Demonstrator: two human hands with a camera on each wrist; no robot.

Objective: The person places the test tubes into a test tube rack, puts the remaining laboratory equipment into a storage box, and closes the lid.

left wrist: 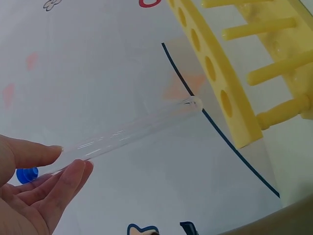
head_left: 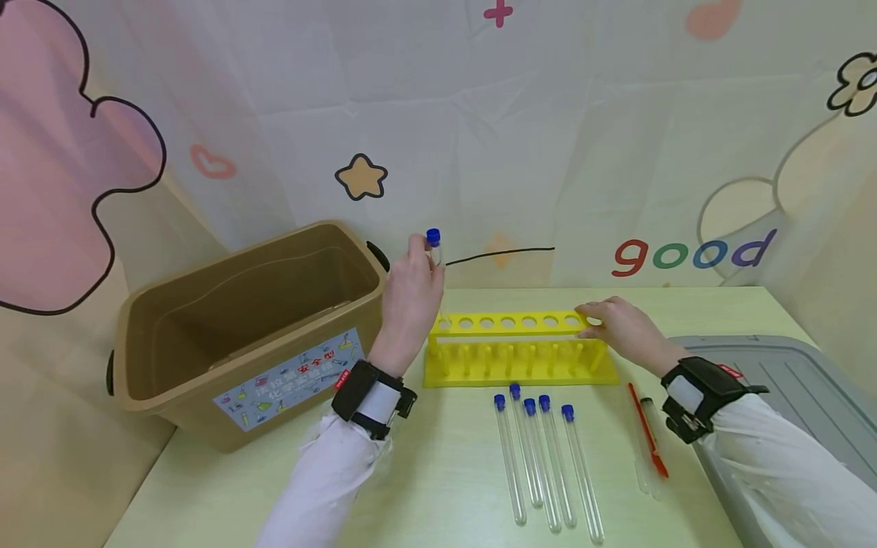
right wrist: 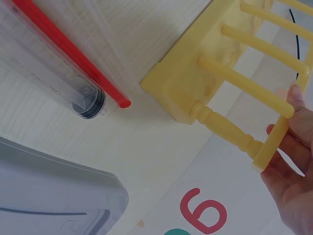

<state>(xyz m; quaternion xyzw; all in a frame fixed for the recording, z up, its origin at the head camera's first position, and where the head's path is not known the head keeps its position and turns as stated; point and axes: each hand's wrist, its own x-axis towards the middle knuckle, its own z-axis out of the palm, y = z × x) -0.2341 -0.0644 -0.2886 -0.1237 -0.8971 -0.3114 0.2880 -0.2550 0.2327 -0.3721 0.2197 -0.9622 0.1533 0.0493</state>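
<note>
Head view: the left grip [head_left: 413, 293] pinches a blue-capped tube [head_left: 434, 242], the right grip [head_left: 626, 329] the yellow rack [head_left: 521, 373]; best keep tube upright, rack still.

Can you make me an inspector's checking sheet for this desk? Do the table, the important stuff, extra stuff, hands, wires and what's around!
Surface: pale table, light and streaky.
Job's things: one blue-capped tube held up, not in the rack; yellow rack standing upright; five loose tubes lying in front of it, blue caps on.
Clutter: red stick and syringe lying side by side; brown bin at left; grey lid-like panel at right.
Hands: left hand holds the tube near its cap; right hand grips the rack's right end.
Cables: nothing seen.
Surroundings: cartoon wall sheet saying "good".
</note>
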